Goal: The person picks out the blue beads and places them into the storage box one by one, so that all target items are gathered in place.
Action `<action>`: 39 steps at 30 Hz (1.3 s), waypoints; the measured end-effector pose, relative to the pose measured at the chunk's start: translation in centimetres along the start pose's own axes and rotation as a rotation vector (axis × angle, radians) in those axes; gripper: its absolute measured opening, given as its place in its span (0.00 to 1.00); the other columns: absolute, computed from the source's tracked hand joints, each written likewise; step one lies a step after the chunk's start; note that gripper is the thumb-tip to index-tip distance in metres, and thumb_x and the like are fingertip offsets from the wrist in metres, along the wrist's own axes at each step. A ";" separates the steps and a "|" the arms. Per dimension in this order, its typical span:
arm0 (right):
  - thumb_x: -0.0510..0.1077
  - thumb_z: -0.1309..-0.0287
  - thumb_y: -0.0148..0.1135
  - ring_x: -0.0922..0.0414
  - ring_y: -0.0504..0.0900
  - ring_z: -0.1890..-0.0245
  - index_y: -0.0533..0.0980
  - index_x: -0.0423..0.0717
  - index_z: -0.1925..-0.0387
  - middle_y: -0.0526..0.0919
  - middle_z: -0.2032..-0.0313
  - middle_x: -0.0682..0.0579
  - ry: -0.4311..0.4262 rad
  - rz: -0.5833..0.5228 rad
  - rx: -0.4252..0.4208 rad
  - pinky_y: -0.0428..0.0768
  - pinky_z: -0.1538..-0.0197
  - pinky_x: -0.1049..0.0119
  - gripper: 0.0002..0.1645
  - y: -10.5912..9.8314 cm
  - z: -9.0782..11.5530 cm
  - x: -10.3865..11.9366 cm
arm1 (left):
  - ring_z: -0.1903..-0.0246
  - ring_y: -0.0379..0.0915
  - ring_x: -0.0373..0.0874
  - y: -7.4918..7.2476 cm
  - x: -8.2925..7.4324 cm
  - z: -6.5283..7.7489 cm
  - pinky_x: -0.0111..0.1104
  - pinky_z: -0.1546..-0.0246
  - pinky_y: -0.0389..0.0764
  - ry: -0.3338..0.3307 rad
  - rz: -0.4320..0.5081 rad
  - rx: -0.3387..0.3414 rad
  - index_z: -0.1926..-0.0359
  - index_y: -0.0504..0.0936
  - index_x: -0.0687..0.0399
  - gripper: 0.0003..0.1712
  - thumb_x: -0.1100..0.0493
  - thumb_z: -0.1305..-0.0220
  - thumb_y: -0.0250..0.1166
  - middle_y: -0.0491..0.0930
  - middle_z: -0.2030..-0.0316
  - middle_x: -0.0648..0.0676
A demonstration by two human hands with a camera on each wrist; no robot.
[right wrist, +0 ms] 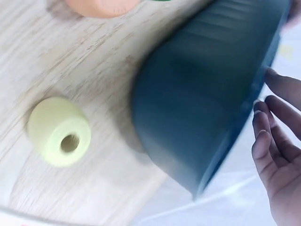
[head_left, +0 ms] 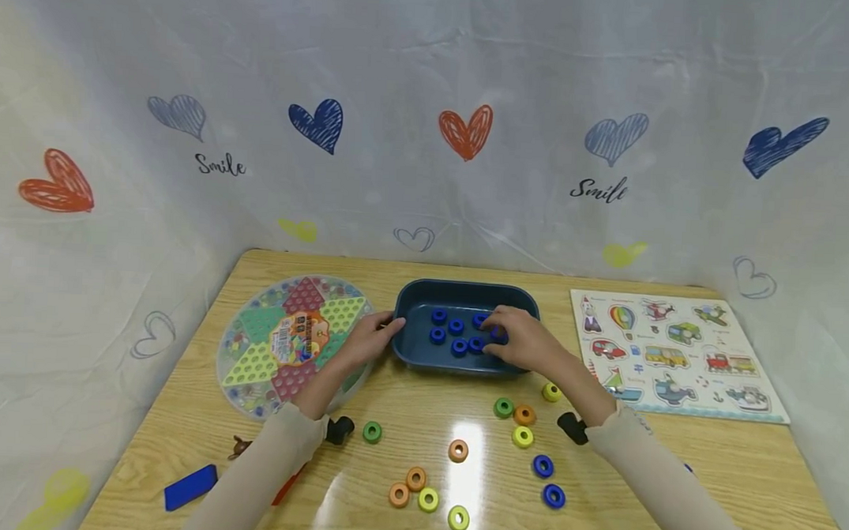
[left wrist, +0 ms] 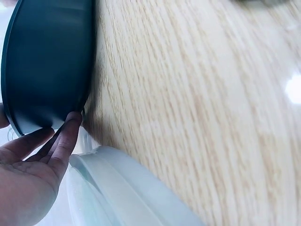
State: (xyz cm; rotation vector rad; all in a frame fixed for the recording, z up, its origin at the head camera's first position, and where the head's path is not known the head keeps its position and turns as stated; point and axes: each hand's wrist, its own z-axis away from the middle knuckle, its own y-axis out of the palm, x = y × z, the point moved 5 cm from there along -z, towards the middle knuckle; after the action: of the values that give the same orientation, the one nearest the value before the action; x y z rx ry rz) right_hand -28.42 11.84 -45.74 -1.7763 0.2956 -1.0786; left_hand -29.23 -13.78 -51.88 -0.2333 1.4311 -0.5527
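Note:
A dark blue plastic bin (head_left: pixel 420 360) stands at the back middle of the table with several blue rings (head_left: pixel 456 326) lying in it. My left hand (head_left: pixel 370 338) grips the bin's left end, thumb at the rim and fingers against the outer wall; the left wrist view shows those fingers (left wrist: pixel 66 139) on the wall. Over the right part of the bin is my right hand (head_left: pixel 524 338), its fingers spread and loosely bent above the blue rings. In the right wrist view, nothing shows between those fingers (right wrist: pixel 282 106), though the bin wall (right wrist: pixel 188 94) hides the rings.
Green, orange, yellow and blue rings (head_left: pixel 458 451) are scattered in front of the bin. A round Chinese checkers board (head_left: pixel 258 325) lies left, partly under my left forearm. A vehicle picture puzzle (head_left: pixel 677 355) lies right. A blue block (head_left: pixel 190 488) sits front left.

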 end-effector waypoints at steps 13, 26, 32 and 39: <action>0.41 0.54 0.71 0.60 0.75 0.70 0.79 0.51 0.66 0.76 0.69 0.61 -0.058 -0.072 -0.031 0.74 0.69 0.68 0.11 -2.0 7.9 2.2 | 0.50 0.70 0.48 0.0 -0.3 0.2 0.43 0.50 0.70 0.000 0.013 0.025 0.37 0.69 0.56 0.28 0.45 0.31 0.51 0.74 0.47 0.57; 0.43 0.55 0.73 0.63 0.73 0.72 0.80 0.47 0.64 0.78 0.69 0.59 0.032 -0.221 0.008 0.73 0.71 0.67 0.14 2.5 15.3 0.4 | 0.46 0.68 0.49 0.1 0.0 0.1 0.44 0.47 0.68 0.003 0.018 0.026 0.38 0.71 0.56 0.27 0.46 0.31 0.51 0.72 0.45 0.57; 0.46 0.59 0.75 0.64 0.73 0.73 0.79 0.50 0.66 0.76 0.70 0.63 0.028 -0.216 -0.049 0.73 0.72 0.69 0.16 4.1 16.7 0.3 | 0.48 0.69 0.49 0.0 0.1 0.2 0.44 0.48 0.69 0.003 0.022 0.012 0.39 0.71 0.57 0.26 0.48 0.31 0.51 0.74 0.47 0.57; 0.46 0.57 0.74 0.65 0.72 0.71 0.79 0.50 0.64 0.74 0.66 0.62 0.042 -0.223 0.007 0.73 0.70 0.70 0.16 5.3 17.1 0.1 | 0.49 0.70 0.48 0.1 0.0 0.2 0.44 0.49 0.69 0.023 0.025 0.017 0.39 0.71 0.56 0.27 0.46 0.31 0.51 0.74 0.48 0.57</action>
State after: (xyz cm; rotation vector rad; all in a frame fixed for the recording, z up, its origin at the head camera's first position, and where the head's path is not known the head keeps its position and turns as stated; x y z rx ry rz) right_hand -13.67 19.91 -52.02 -1.8132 0.1211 -1.2735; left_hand -29.01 -13.75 -51.85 -0.1956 1.4490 -0.5486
